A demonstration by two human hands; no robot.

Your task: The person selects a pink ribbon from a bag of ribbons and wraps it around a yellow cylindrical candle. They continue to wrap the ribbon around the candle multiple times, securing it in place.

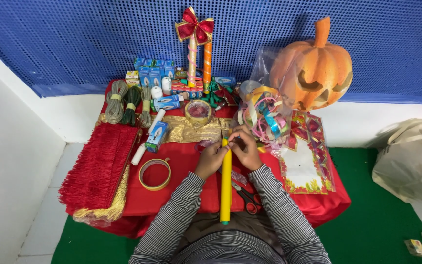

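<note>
— Blue mesh wall behind; what lies on the red counter [181,161]?
— A yellow stick [226,181], long axis pointing away from the person; left hand [212,157] and right hand [245,148] both pinch its far tip; scissors [246,195] beside.

Blue boxes [155,73] at back — one [157,135] lying mid-table.

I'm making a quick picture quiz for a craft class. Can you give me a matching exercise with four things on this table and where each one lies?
Things:
1. carved pumpkin
2. scissors
3. red fringe trim
4. yellow stick

Places:
a. left edge of the table
b. between both hands, pointing toward the person
c. far right corner, by the blue wall
d. just right of the stick, near the right sleeve

Pairs: 1-c, 2-d, 3-a, 4-b
</note>
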